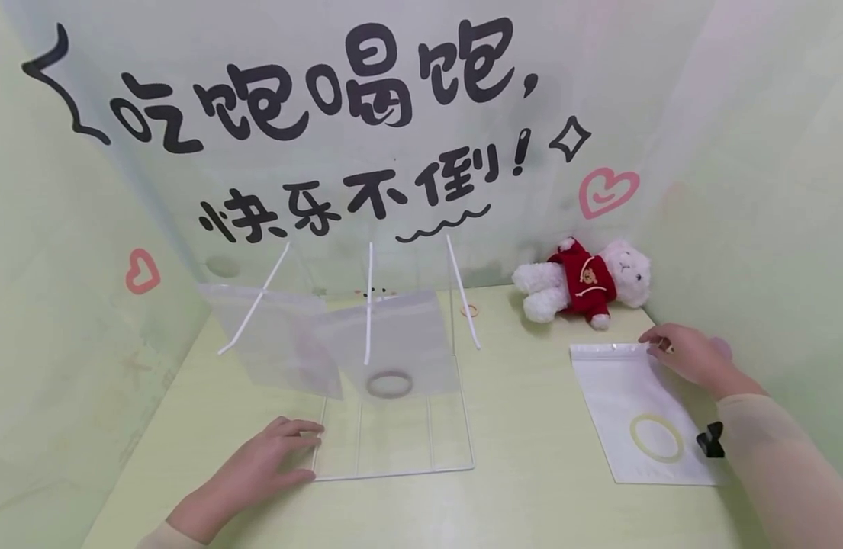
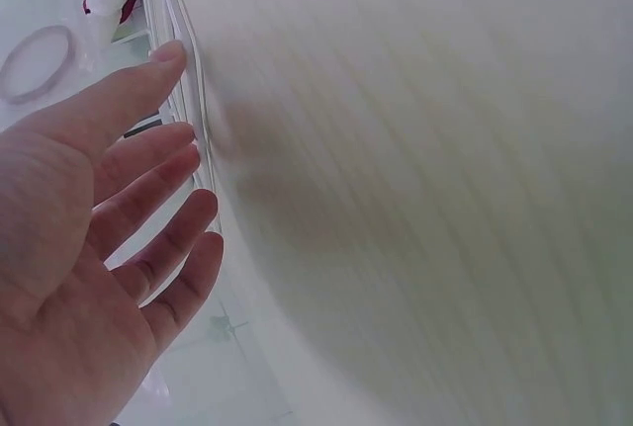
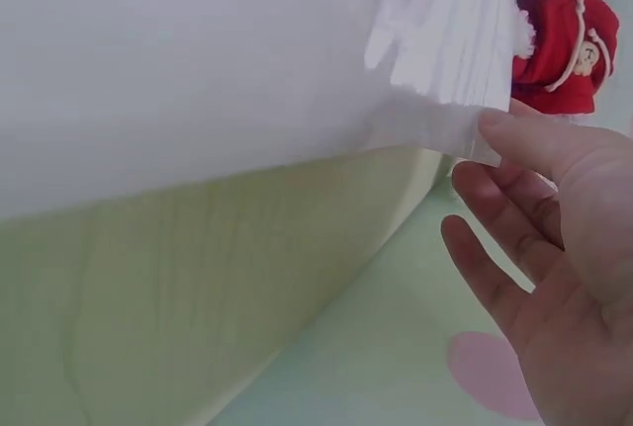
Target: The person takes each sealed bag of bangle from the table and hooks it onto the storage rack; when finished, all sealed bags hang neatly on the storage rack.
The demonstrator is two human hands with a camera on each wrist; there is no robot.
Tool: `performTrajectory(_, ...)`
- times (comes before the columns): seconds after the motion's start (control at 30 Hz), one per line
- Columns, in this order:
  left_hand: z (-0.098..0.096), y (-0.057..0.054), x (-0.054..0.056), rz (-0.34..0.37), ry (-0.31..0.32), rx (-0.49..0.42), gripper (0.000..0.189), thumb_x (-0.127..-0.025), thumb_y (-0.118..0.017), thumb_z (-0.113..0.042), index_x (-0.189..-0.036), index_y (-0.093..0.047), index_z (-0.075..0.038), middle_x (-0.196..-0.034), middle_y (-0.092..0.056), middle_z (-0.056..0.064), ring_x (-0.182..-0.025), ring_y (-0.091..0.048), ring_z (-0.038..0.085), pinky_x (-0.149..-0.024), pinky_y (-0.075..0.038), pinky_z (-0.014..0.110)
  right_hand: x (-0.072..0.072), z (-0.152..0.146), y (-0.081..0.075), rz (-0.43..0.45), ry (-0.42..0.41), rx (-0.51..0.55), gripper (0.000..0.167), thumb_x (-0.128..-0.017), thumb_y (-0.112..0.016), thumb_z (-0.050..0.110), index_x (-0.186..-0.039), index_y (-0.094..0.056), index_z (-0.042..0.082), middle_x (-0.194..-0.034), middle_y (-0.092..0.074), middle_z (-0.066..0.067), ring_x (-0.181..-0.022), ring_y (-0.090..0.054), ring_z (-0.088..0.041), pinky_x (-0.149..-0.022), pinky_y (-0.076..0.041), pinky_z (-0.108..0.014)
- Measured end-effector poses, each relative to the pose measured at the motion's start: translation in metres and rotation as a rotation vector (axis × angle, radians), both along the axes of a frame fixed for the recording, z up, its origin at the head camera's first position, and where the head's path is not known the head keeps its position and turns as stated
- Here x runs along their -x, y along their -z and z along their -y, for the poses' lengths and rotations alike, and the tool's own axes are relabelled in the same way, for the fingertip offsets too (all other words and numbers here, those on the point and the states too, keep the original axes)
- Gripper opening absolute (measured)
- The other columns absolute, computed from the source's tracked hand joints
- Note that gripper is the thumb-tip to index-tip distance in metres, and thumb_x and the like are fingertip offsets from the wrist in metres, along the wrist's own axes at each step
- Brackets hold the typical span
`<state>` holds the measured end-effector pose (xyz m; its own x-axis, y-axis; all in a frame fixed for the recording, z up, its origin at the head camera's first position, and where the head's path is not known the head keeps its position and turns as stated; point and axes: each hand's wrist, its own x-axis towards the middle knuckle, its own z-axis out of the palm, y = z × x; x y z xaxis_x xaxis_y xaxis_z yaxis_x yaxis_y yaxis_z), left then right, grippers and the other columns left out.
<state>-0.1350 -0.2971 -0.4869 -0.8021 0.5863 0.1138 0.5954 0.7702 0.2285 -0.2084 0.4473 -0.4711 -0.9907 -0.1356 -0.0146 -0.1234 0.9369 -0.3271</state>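
Observation:
My left hand (image 1: 266,461) rests at the front left corner of a white wire rack (image 1: 394,473). Its fingers are relaxed, with the fingertips against the base wire; the left wrist view shows the palm free of any object. Two translucent bags hang from the rack's long prongs; a ring (image 1: 390,384) shows in the right-hand bag (image 1: 421,335). Over at the right, my right hand (image 1: 692,358) pinches the top right corner of a white zip bag (image 1: 603,396) between thumb and fingers. A pale yellow ring (image 1: 634,436) shows through this bag, which lies along the table.
A white plush bear (image 1: 589,278) in a red hoodie lies at the back right. Behind the rack is a small orange band (image 1: 470,310). Pale walls (image 1: 757,191) close in the back and both sides, with black lettering on the back one.

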Motion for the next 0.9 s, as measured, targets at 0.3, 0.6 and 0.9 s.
performTrajectory(0.3,0.001,0.000,0.000,-0.013,0.008,-0.008,0.048,-0.081,-0.086,-0.034,-0.123,-0.075,-0.014,-0.137,-0.066,-0.006,-0.118,-0.061,0.019,-0.095,-0.061,0.045,-0.014,0.009,-0.016,-0.012,0.053,-0.015,0.013,-0.097,-0.070,0.023,-0.106,-0.074,0.013,-0.101,-0.075,-0.006,-0.095,-0.067,-0.031,-0.077,-0.048,-0.054)
performTrajectory(0.6,0.000,-0.003,-0.001,-0.007,-0.005,0.000,0.049,-0.081,-0.086,-0.035,-0.123,-0.075,-0.014,-0.138,-0.065,-0.006,-0.118,-0.061,0.019,-0.095,-0.061,0.045,-0.044,0.031,-0.028,-0.251,0.021,0.074,0.010,-0.094,-0.076,0.023,-0.102,-0.074,0.017,-0.097,-0.077,-0.001,-0.091,-0.074,-0.022,-0.072,-0.053,-0.030)
performTrajectory(0.9,-0.001,-0.003,-0.002,0.005,-0.010,-0.005,0.048,-0.081,-0.086,-0.033,-0.123,-0.075,-0.014,-0.137,-0.066,-0.005,-0.117,-0.061,0.019,-0.095,-0.061,0.046,-0.059,0.056,-0.053,-0.332,-0.028,0.124,0.010,-0.092,-0.079,0.020,-0.098,-0.072,0.024,-0.093,-0.075,0.005,-0.090,-0.051,0.023,-0.065,-0.051,-0.021)
